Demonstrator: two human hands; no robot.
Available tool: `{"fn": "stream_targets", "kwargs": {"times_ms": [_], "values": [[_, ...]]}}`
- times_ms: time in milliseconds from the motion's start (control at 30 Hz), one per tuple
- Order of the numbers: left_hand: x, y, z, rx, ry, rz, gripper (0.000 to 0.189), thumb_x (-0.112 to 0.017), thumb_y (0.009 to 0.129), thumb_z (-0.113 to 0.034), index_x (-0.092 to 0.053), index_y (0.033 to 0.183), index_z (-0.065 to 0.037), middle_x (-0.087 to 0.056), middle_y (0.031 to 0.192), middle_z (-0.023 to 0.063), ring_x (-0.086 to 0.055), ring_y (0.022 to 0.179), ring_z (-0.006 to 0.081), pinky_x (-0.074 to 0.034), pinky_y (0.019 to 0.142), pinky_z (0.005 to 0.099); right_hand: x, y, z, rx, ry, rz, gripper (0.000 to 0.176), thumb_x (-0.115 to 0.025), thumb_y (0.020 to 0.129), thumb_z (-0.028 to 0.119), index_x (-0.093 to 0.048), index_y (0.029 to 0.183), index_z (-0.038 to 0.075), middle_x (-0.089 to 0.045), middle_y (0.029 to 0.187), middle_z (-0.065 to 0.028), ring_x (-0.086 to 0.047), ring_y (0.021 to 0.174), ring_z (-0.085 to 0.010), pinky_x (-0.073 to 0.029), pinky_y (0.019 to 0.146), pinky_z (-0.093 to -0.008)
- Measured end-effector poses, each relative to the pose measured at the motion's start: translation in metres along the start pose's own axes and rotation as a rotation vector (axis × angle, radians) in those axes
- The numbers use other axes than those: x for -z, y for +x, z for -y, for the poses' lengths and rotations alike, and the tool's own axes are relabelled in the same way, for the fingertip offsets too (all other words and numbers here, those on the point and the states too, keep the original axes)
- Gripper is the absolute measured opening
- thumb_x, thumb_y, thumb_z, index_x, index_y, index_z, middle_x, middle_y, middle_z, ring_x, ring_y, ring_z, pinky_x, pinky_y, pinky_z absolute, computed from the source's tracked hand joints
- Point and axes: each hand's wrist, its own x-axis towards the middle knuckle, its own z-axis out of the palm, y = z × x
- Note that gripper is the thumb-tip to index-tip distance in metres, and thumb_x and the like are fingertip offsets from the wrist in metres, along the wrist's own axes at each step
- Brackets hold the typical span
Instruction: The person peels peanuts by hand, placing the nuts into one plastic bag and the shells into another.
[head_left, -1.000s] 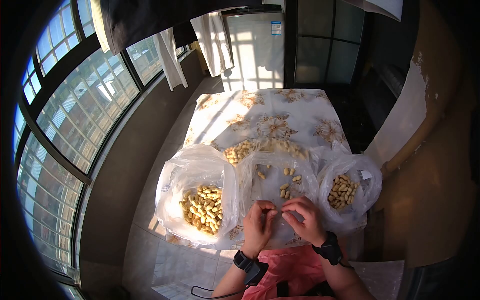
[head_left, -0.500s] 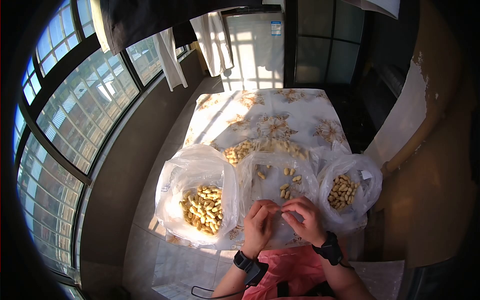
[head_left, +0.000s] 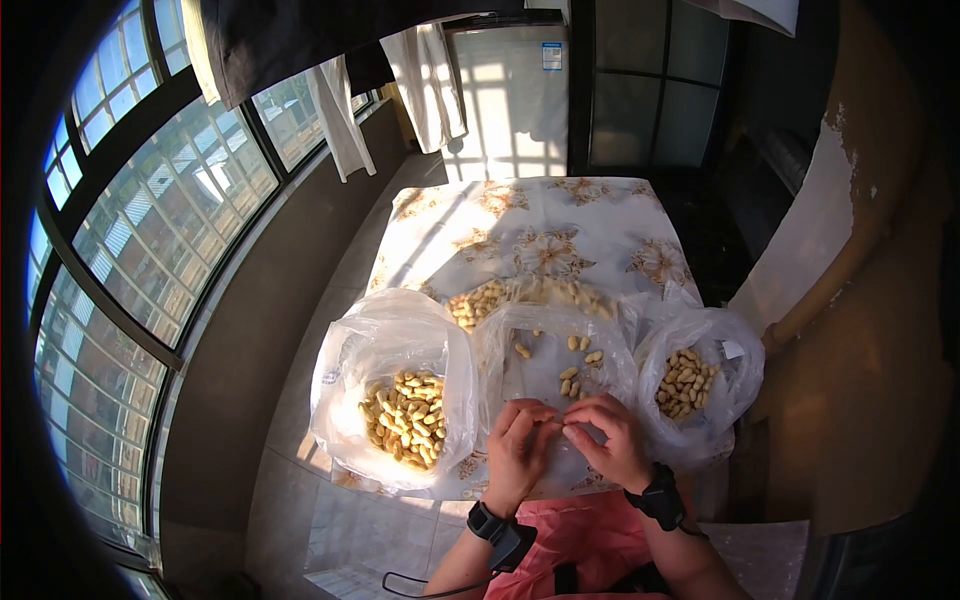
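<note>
Step in hand: looks like close two-handed fingertip work, probably on one peanut; the piece is too small and covered to confirm.
Left hand: left hand, fingers curled, thumb and index drawn close; can't tell if anything is gripped.
Right hand: right hand, fingers bent inward, tips almost meeting the left's; grip contents can't be told either.
Next move calls for: my read, a light, steady pinch with both tips together; reaching any loose nut would need one hand freed.
Peanuts, where: left heap inside the left plastic bag; right heap inside the right plastic bag; far heap beyond the middle plastic bag, partly seen through film; loose peanuts within the middle bag's area, just past the fingertips.
Count, hands: two.
Count, bags: three, translucent white, side by side.
Count, heaps: three; nuts overlap, no reliable number for each.
Count, loose peanuts: roughly eight, some partly hidden near the right fingers.
Count, wrist devices: two, black; one on the left wrist, one on the right.
Count, tablecloth: one, floral, under everything.
</note>
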Motion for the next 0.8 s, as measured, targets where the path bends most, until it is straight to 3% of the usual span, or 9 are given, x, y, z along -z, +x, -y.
{"fn": "stream_targets", "kwargs": {"times_ms": [333, 800], "values": [[0.0007, 0.0005, -0.0002, 0.015, -0.034, 0.013, 0.026, -0.071, 0.088, 0.013, -0.071, 0.11, 0.0, -0.074, 0.111, 0.0134, -0.074, 0.099, 0.0253, -0.058, 0.086, 0.033, -0.0001, -0.0003, -0.0016, 0.002, -0.005, 0.002, 0.01, -0.079, 0.093, 0.011, -0.074, 0.099, 0.005, -0.074, 0.103, -0.0111, -0.069, 0.097, -0.0316, -0.056, 0.086, -0.041], [0.0012, -0.0029, 0.0015, 0.043, -0.012, -0.031, 0.029, -0.084, 0.086, -0.001, -0.07, 0.111, -0.003, -0.072, 0.106, 0.0117, -0.071, 0.089, 0.0256, -0.057, 0.079, 0.034, -0.0007, -0.0008, -0.0021, -0.001, 0.001, -0.002, 0.01, -0.078, 0.094, 0.011, -0.073, 0.099, 0.004, -0.074, 0.102, -0.0117, -0.07, 0.096, -0.0324, -0.055, 0.084, -0.0411]]}}
